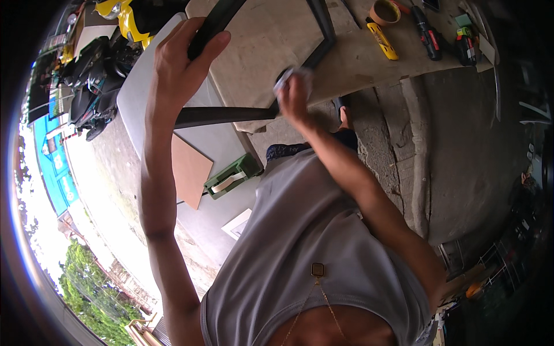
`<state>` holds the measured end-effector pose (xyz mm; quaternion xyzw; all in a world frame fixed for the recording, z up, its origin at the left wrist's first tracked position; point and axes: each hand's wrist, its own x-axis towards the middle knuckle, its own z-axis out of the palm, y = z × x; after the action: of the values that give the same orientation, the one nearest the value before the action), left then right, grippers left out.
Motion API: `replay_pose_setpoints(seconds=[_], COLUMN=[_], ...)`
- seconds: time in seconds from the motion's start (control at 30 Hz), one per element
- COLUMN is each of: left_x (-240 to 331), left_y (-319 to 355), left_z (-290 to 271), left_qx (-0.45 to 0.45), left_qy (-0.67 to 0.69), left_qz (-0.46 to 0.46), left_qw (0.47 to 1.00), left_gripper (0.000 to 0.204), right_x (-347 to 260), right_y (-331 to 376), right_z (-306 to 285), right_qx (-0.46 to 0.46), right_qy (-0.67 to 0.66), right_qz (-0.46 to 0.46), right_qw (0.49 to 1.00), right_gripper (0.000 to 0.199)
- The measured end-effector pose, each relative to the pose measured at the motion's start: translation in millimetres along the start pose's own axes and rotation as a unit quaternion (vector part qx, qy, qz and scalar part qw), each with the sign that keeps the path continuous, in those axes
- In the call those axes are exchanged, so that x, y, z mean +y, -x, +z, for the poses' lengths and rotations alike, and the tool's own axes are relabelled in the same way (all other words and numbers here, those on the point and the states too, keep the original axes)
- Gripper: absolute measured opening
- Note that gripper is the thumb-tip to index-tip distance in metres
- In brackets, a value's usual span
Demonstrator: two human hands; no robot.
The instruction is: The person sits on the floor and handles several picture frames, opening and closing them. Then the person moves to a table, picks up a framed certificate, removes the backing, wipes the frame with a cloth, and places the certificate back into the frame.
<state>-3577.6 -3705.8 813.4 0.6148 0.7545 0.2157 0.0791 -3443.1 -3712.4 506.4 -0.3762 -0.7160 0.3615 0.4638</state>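
Note:
A black angular frame (pixel 228 117) made of flat bars lies over the tan-covered table (pixel 248 57) in front of me. My left hand (pixel 182 60) is closed round its upper left bar, with the thumb along the inner side. At the frame's near right corner, my right hand (pixel 295 102) presses a crumpled whitish cloth (pixel 304 79) against the bar. That hand and the cloth are slightly smeared by motion. Parts of the frame run out past the upper edge of the view.
On the table's right lie a yellow utility knife (pixel 382 41), a clay-coloured pot (pixel 385 11) and a black-and-red power tool (pixel 427 37). Left of my body are a green tape dispenser (pixel 234 176) and a brown board (pixel 190 167). Motorcycles (pixel 101 81) stand far left.

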Motion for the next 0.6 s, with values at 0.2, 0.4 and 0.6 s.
replay_pose_setpoints(seconds=[0.2, 0.4, 0.6], left_x=[-13, -31, -15], left_y=[0, -5, 0], left_z=[-2, -4, -7], left_qx=[-0.005, 0.033, 0.010], left_qy=[-0.019, -0.047, -0.044], left_qz=[-0.050, -0.061, -0.149], left_qw=[0.999, 0.996, 0.988], left_gripper=[0.040, 0.044, 0.048], right_x=[-76, -176, -54], right_y=[3, -75, -7], right_z=[2, -5, -16], right_qx=[-0.106, -0.090, -0.212], right_qy=[-0.187, -0.176, -0.098], right_qz=[0.055, -0.178, -0.196], right_qw=[0.975, 0.964, 0.952], right_gripper=[0.020, 0.024, 0.025])
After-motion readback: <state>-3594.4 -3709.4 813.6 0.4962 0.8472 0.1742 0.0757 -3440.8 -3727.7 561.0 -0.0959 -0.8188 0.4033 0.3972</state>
